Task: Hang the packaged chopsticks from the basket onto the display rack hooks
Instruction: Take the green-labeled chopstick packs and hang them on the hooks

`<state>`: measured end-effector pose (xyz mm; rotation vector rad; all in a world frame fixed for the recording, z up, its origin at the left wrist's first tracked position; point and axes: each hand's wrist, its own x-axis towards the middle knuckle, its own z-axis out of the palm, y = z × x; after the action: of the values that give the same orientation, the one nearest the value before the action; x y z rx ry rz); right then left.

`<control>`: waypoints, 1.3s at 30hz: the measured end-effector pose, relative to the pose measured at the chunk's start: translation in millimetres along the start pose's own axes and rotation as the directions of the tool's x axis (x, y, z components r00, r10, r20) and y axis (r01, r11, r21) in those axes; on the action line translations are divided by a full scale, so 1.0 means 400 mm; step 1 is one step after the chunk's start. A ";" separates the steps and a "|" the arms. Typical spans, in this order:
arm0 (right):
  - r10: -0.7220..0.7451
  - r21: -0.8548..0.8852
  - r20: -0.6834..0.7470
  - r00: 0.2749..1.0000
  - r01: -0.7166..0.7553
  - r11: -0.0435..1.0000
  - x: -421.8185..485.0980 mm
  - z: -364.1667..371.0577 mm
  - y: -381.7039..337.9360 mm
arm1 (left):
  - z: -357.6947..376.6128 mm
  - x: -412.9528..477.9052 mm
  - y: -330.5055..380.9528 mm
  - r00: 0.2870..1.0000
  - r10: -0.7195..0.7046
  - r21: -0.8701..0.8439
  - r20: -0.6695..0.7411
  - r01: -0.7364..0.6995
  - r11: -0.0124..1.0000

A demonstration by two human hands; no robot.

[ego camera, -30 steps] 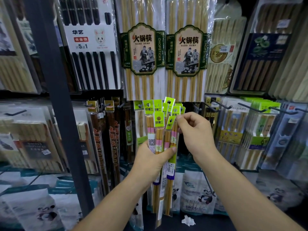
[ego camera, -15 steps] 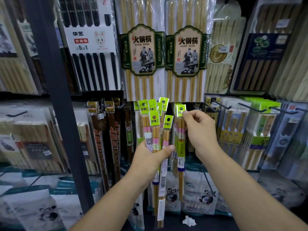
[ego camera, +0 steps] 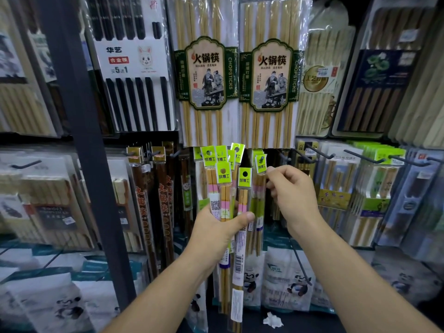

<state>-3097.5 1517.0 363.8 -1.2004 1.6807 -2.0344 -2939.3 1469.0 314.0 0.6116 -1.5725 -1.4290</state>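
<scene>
My left hand [ego camera: 217, 230] grips a fanned bundle of several chopstick packs [ego camera: 224, 188], each a clear sleeve with a lime-green header tag and a punched hole. My right hand [ego camera: 292, 191] pinches the green header of a single pack [ego camera: 260, 164], held just right of the bundle and in front of the dark gap under the tall hot-pot chopstick packs. That single pack hangs straight down past my left thumb. Whether its hole sits on a hook is hidden by the tag. The basket is out of view.
Black rack hooks [ego camera: 317, 152] stick out to the right, some bearing green-tagged packs [ego camera: 384, 155]. Brown chopstick packs [ego camera: 165, 200] hang to the left beside a dark upright post [ego camera: 84, 140]. Panda-print bags [ego camera: 286, 277] fill the lower shelf. A crumpled white scrap [ego camera: 272, 319] lies below.
My right hand pulled one pack out of the bundle and carried it right and slightly up toward the rack. My left hand has kept the rest of the bundle nearly still.
</scene>
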 end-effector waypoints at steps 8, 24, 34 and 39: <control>-0.099 -0.104 0.181 0.978 0.119 0.987 -0.040 0.025 -0.020 | 0.013 0.000 0.000 0.998 0.063 -0.026 0.016 -0.062 0.998; 0.014 -0.064 0.010 1.000 -0.014 0.998 0.041 0.008 -0.016 | 0.010 0.004 -0.017 1.000 -0.005 0.000 -0.002 0.005 1.000; 0.011 -0.106 -0.048 0.999 -0.016 0.994 0.041 0.015 0.004 | 0.005 0.009 -0.025 0.998 -0.046 -0.086 -0.038 0.043 0.995; 0.022 -0.122 -0.100 0.995 -0.034 0.992 0.022 0.001 0.013 | 0.005 0.009 -0.029 0.998 -0.047 -0.114 -0.045 0.042 0.993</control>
<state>-3104.3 1509.6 362.7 -1.1238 1.8837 -2.0296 -2945.1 1464.4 304.1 0.6122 -1.4387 -1.5146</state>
